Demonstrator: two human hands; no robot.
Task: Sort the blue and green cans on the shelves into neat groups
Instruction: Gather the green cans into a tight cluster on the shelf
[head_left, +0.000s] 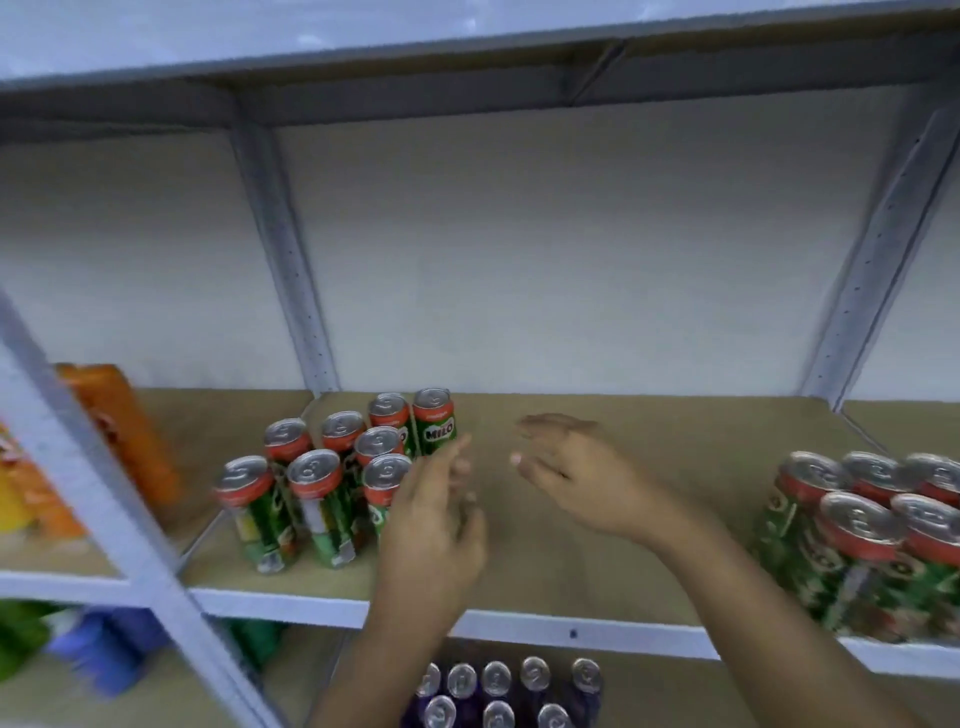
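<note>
both hands, left hand (434, 525) and right hand (576, 475), are held open, gripping nothing, beside upright green red-rimmed metal cans (322, 488) on a tan shelf board (623, 545).

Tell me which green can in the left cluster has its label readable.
The back-right can, at the far corner of the left cluster: its MILO label faces the camera. The others show only lids and blurred sides.
</note>
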